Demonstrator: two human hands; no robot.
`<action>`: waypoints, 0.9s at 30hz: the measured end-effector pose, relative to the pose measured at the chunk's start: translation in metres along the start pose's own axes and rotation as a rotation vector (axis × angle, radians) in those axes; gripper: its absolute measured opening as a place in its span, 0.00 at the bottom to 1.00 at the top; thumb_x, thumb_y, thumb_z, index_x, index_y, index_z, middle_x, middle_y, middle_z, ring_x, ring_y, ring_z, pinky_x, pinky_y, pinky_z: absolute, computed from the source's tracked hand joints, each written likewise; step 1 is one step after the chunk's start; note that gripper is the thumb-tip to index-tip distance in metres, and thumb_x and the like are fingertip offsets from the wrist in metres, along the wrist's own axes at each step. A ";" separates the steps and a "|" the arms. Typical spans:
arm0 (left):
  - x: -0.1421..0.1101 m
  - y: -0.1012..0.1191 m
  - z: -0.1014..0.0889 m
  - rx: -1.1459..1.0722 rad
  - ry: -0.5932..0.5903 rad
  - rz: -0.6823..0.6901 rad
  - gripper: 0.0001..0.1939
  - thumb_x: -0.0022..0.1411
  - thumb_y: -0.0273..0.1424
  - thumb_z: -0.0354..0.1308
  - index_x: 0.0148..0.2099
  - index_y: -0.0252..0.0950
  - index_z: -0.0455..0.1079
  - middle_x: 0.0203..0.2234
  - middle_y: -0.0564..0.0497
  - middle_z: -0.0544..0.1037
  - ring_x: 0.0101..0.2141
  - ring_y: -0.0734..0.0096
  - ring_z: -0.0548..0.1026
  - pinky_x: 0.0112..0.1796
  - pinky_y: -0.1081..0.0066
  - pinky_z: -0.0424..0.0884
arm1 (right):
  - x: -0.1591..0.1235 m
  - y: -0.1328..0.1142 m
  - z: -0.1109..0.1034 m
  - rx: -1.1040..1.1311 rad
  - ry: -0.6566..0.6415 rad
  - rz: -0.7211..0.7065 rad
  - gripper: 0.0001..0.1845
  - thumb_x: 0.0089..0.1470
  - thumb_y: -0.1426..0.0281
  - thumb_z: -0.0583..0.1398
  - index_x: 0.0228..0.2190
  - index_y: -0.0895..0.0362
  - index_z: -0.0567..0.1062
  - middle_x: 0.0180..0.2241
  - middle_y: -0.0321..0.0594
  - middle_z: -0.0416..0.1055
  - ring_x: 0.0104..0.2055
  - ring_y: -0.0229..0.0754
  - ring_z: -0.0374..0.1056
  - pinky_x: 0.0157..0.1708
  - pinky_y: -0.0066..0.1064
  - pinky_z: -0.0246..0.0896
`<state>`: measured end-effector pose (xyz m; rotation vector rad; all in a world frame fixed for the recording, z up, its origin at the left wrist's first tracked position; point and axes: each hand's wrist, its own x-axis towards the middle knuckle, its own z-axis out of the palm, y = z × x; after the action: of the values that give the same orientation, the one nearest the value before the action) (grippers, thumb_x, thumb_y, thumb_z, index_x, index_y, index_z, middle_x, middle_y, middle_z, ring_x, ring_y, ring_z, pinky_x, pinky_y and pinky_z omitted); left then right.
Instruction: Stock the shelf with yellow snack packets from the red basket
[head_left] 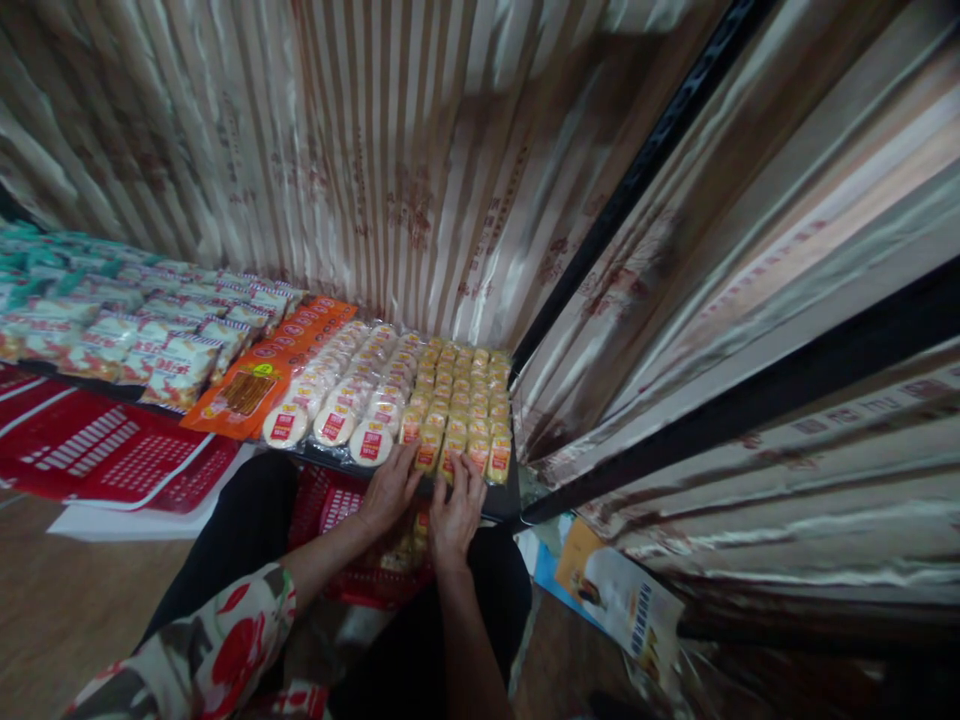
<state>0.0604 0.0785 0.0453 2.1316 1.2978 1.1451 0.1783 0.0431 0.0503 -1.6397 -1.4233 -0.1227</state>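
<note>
From the head view, here are both hands at work on the front edge of the dark shelf (513, 503), right at the block of yellow packs (444, 385)! And the block looks well advanced: close-set rows run from the curtain (352, 150) at the back right up to the front, beside the white rounds (370, 443) and the orange bags (247, 388). Left over, it seems, are what look like more yellow packs down in the red basket (365, 588) below; how many, too dim to say. Now to the grips: the left hand (388, 488) has its fingers bent and close together, tips at the front packs on the left side of the block, just beside the nearest white round. The right hand (456, 508) has fingers slightly parted, tips against the front packs near the middle. Does either grip actually have hold of one? Can't tell; the fingers hide it.
</note>
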 end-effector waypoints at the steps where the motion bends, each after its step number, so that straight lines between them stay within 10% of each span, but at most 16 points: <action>1: 0.000 0.000 0.000 -0.003 0.000 0.000 0.23 0.63 0.29 0.47 0.60 0.36 0.53 0.47 0.42 0.69 0.48 0.63 0.69 0.48 0.59 0.68 | -0.001 0.001 0.000 -0.001 0.000 0.002 0.19 0.59 0.67 0.49 0.49 0.57 0.69 0.48 0.51 0.64 0.49 0.47 0.60 0.47 0.44 0.58; 27: -0.003 -0.004 0.006 0.035 0.018 0.042 0.19 0.63 0.28 0.47 0.57 0.37 0.54 0.44 0.44 0.69 0.47 0.64 0.69 0.48 0.61 0.68 | -0.010 0.010 0.007 0.015 0.030 -0.044 0.16 0.59 0.69 0.50 0.46 0.59 0.71 0.48 0.52 0.65 0.48 0.45 0.61 0.48 0.42 0.58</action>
<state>0.0625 0.0782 0.0379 2.1882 1.2963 1.1692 0.1802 0.0417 0.0343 -1.5890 -1.4347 -0.1607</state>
